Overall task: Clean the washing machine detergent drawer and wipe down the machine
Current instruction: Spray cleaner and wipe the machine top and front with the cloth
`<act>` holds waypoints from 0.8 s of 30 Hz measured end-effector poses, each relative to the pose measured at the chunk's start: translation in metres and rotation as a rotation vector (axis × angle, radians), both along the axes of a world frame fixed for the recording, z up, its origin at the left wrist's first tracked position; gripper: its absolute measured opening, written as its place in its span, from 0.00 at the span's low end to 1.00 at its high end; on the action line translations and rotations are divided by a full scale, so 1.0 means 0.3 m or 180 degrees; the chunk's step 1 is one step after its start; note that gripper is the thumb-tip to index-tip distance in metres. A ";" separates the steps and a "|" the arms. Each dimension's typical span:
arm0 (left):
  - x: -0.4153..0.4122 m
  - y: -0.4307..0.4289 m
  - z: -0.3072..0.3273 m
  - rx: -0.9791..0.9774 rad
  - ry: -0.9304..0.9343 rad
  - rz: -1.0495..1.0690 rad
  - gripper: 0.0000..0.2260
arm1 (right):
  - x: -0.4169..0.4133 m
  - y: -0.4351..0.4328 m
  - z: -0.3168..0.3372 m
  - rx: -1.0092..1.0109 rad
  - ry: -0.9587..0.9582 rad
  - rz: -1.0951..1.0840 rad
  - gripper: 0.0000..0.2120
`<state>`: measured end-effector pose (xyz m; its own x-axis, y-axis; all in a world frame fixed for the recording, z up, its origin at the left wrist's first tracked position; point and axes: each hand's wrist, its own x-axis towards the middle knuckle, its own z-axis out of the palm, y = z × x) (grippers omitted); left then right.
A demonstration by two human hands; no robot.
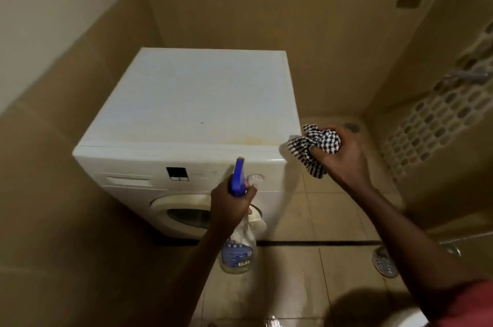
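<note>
The left hand (230,201) has a closed grip on the neck of a spray bottle (238,244), in front of the washer (192,113). The right hand (338,158) bunches a checked cloth (314,146) by the washer's top corner. The drawer (128,181) sits shut, upper left of the front; it looks like rigid, light plastic, likely best pulled by its front lip.
</note>
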<state>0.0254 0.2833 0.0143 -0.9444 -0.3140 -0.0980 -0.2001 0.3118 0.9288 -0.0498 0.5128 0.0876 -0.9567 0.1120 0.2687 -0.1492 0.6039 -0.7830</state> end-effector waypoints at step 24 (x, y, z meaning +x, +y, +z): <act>0.071 -0.975 0.093 0.0366 -0.0544 0.1088 0.12 | -0.137 -1.050 0.180 -0.0059 0.0632 0.1048 0.18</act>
<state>0.0468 -0.0090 0.0423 -0.7544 -0.5852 -0.2975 -0.4290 0.0965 0.8981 -0.0910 0.1978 0.1416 -0.8718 -0.1861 0.4532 -0.4827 0.4842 -0.7298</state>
